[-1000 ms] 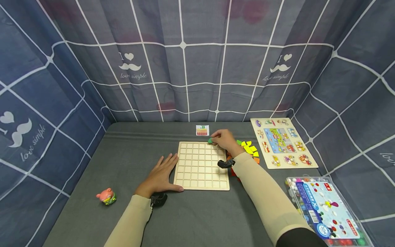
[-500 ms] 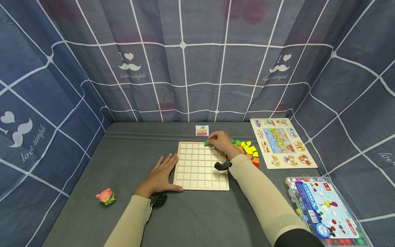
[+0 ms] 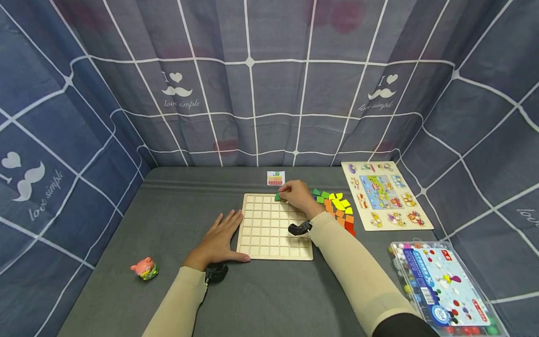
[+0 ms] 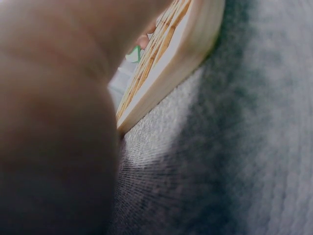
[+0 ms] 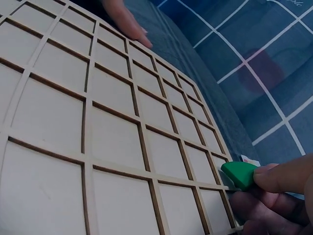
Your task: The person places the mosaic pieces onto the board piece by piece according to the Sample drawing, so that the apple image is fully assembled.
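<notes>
A wooden grid board (image 3: 265,234) with rows of square recesses lies on the grey cloth. My left hand (image 3: 218,238) rests at its left edge, fingers straight and spread, thumb near the lower left corner. Over the board's far edge, my right hand (image 3: 296,194) pinches a small green tile (image 5: 238,174) with one rounded side between thumb and fingers. In the right wrist view the tile is tilted over the recesses along that edge. Beyond the board's wooden side (image 4: 166,68), the left wrist view shows a bit of green close to fingertips.
Loose yellow tiles (image 3: 338,204), orange tiles (image 3: 328,203) and red tiles (image 3: 349,225) lie right of the board, partly behind the right forearm. A small printed card (image 3: 275,178) lies beyond it. Further right are a picture puzzle board (image 3: 358,180) and a plastic case (image 3: 450,285); a pink figurine (image 3: 145,267) stands left.
My right hand has moved left along the board's far edge, carrying the green tile. More of the loose tiles show behind it. The left hand has stayed in place.
</notes>
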Motion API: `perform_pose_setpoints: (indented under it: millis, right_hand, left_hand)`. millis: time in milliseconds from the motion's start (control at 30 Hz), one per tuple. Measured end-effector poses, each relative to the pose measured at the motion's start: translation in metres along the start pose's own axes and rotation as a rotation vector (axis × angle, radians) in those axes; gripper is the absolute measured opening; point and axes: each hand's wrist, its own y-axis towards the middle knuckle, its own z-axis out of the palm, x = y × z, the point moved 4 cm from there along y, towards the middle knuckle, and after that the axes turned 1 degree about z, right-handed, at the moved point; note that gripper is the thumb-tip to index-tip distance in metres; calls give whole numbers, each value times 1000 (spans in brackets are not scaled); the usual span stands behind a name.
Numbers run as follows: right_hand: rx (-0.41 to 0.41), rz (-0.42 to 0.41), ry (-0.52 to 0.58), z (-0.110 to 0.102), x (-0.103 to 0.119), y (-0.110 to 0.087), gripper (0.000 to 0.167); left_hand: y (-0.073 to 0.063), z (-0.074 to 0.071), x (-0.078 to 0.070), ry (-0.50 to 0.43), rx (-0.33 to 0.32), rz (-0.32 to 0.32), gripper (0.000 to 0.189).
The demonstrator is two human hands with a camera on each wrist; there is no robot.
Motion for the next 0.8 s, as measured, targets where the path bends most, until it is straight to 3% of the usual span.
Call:
perform_pose_setpoints:
  millis: [200, 800]
  right_hand:
    - [-1, 21, 0, 4, 5, -2, 9]
    - [-23, -23, -236, 12, 10, -5, 8]
  left_hand:
    - [0, 0, 0, 4, 2, 3, 141]
    - [0, 3, 3, 3, 8, -4, 141]
